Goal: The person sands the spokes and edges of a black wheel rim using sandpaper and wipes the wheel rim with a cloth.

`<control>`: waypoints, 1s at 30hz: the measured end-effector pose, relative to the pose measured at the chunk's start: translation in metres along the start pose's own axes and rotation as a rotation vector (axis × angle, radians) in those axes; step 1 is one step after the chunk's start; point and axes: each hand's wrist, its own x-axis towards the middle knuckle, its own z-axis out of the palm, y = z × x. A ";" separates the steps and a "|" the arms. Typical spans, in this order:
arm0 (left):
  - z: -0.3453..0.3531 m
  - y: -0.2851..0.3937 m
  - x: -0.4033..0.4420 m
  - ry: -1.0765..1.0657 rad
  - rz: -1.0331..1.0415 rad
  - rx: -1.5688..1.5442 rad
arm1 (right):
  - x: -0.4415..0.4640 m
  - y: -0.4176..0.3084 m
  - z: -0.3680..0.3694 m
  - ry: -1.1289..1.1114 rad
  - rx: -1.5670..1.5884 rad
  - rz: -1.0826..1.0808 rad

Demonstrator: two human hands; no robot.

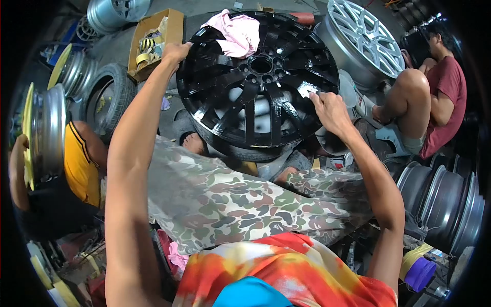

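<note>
A glossy black car wheel rim (249,107) with many spokes lies face up in front of me, raised on a tire. My left hand (177,52) is closed on its upper left edge, the fingertips partly hidden. At the right side of the rim, my right hand (331,110) is closed, thumb and forefinger together against a spoke near a bright shine. Whatever those fingers hold, if anything, I cannot make out. A crumpled pink cloth (236,35) lies across the top of the rim, apart from both hands.
A cardboard box (176,25) with tape rolls stands at upper left. Silver rims (365,38) lean at upper right, beside a seated person in a red shirt (450,102). More rims (445,199) lie at right. On the left are a tire (110,102) and another person's yellow shorts (81,163).
</note>
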 end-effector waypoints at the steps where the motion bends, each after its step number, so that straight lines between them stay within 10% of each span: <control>1: -0.005 0.008 -0.005 0.006 -0.027 -0.029 | -0.005 -0.010 -0.006 -0.039 -0.022 -0.013; 6: -0.010 0.019 -0.034 0.097 0.112 0.151 | -0.005 -0.052 -0.026 0.128 -0.087 -0.194; 8: -0.018 0.017 -0.044 0.064 0.148 0.126 | -0.012 -0.075 -0.018 0.309 0.017 -0.599; 12: -0.039 0.018 -0.066 -0.102 0.309 0.163 | -0.038 -0.086 0.039 -0.020 0.089 -0.839; 30: -0.068 -0.021 -0.088 -0.153 0.684 0.226 | -0.064 -0.140 0.058 -0.207 0.027 -0.558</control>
